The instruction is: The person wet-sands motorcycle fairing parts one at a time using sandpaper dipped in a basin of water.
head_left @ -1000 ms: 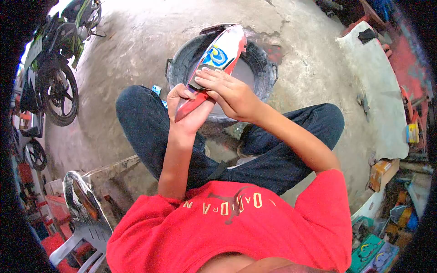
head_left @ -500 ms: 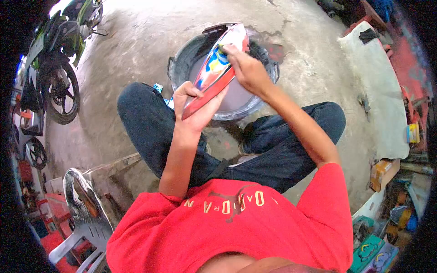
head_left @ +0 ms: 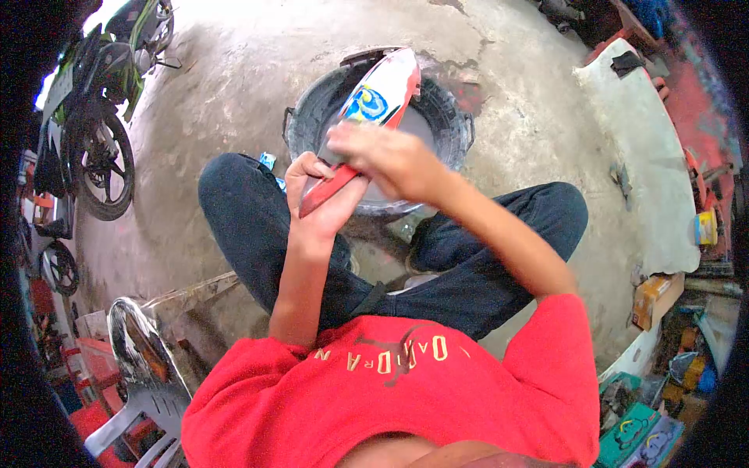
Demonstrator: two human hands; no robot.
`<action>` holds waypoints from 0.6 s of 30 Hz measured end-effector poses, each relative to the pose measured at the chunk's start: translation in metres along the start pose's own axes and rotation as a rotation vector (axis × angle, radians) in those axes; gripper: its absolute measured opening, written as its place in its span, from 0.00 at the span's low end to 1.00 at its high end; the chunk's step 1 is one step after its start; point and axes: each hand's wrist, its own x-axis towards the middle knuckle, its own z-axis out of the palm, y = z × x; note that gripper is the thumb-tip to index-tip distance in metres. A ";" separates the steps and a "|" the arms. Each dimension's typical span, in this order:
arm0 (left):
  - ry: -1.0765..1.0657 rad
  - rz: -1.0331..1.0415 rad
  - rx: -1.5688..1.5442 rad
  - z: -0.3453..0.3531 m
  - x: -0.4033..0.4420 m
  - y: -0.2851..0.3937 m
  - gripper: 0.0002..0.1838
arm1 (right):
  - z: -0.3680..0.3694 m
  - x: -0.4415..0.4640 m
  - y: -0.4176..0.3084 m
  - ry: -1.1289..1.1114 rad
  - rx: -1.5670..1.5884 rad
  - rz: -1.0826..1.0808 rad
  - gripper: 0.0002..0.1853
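Note:
A long pointed panel, white and red with a blue and yellow mark [head_left: 390,84], slants up and away from me over a dark round tub [head_left: 456,117] of greyish liquid. My left hand [head_left: 316,199] grips its near red end, thumb on top and palm beneath. Across the middle of the panel lies my right hand [head_left: 390,160], blurred by motion. Earlier a dark flat pad showed under its fingers; now the fingers hide whatever is beneath them.
My bent legs [head_left: 250,226] flank the near side of the tub on the concrete floor [head_left: 226,86]. A motorcycle [head_left: 101,140] stands at left, a plastic chair [head_left: 152,382] at lower left. Boxes [head_left: 655,300] and a pale board [head_left: 640,148] lie at right.
My right hand slid up the panel toward its far part, then came back down to the middle. The panel shifted slightly with my left hand, which kept its grip.

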 end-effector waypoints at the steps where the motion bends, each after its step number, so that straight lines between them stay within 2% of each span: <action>1: 0.104 0.024 0.037 0.010 -0.002 -0.003 0.42 | 0.001 -0.005 0.017 -0.012 -0.004 0.135 0.17; 2: 0.141 0.025 0.099 0.017 -0.003 -0.007 0.41 | -0.003 -0.010 0.037 -0.028 -0.009 0.266 0.17; 4: 0.204 0.030 0.214 0.023 -0.002 -0.012 0.40 | -0.012 -0.011 0.047 0.027 -0.162 0.321 0.16; 5: 0.217 0.049 0.132 0.016 -0.001 -0.011 0.41 | -0.008 -0.014 0.043 -0.008 -0.110 0.309 0.17; 6: 0.054 -0.004 0.059 0.003 0.002 -0.004 0.42 | -0.004 -0.018 0.033 -0.045 -0.059 0.293 0.17; 8: -0.258 -0.104 -0.091 -0.027 0.004 0.010 0.44 | -0.006 -0.002 -0.012 -0.037 -0.018 0.020 0.17; 10: -0.210 -0.094 -0.088 -0.017 0.002 -0.001 0.44 | 0.000 -0.009 0.002 -0.031 0.006 0.001 0.18; 12: 0.219 0.067 0.095 0.014 0.001 -0.011 0.43 | -0.009 -0.010 0.025 -0.085 -0.035 0.347 0.18; 13: 0.237 0.065 0.187 0.020 0.000 -0.014 0.42 | -0.012 -0.007 0.033 -0.011 -0.013 0.477 0.17; 16: 0.172 0.050 0.070 0.013 0.000 -0.009 0.40 | -0.010 -0.007 0.013 -0.045 -0.097 0.164 0.17; 17: -0.030 -0.033 0.038 0.001 0.002 -0.002 0.40 | -0.009 -0.002 -0.004 -0.072 -0.070 0.039 0.18; 18: -0.044 -0.033 0.028 -0.004 0.005 0.001 0.39 | -0.007 0.005 -0.020 -0.052 -0.005 0.042 0.18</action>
